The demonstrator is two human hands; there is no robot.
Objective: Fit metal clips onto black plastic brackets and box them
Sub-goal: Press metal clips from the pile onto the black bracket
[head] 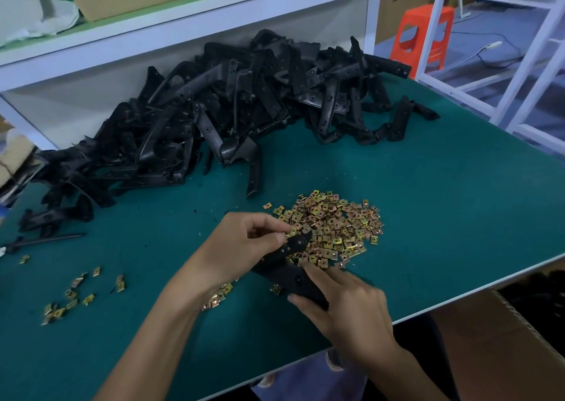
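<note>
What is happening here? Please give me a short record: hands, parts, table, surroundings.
Left hand: pinches the far end of the bracket
Right hand: grips the bracket's near end
Clip heap: brass-coloured, right beside the hands
Loose clips: scattered on the left
Bracket pile: black, along the back of the table
Table: green top
Nearby: cardboard box below the right edge; orange stool behind

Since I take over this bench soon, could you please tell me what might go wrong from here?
The bracket, gripped by the left hand and right hand, has its tip at the clip pile; a slip might scatter clips. Stray clips by the left forearm could be swept off the table. The bracket heap may slide forward.
</note>
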